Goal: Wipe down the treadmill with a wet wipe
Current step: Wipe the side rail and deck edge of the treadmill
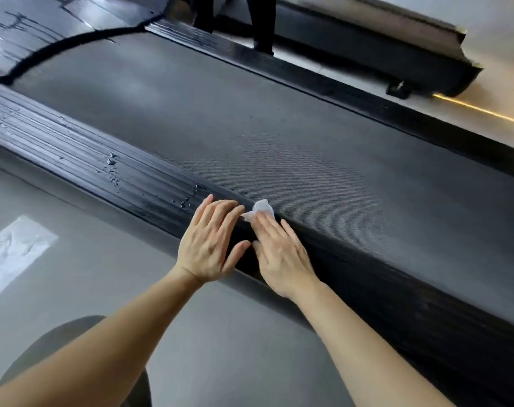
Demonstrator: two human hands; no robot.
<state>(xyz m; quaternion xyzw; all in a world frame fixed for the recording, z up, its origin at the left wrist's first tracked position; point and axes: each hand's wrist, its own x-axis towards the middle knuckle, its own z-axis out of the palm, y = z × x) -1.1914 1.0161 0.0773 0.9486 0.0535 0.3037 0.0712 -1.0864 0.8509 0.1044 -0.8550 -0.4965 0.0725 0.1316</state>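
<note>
No text, label, brand or number can be read anywhere. At about 11 o'clock, the glossy dark front cover of the treadmill [30,22] carries some dark marks, too blurred to read.

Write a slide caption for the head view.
Right hand presses a wet wipe onto the treadmill's side rail; left hand rests flat alongside.

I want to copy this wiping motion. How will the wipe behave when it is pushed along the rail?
The wipe looks crumpled and thin, so probably floppy and light. Under the right hand fingers it may bunch on the ribbed rail rather than slide flat.
</note>
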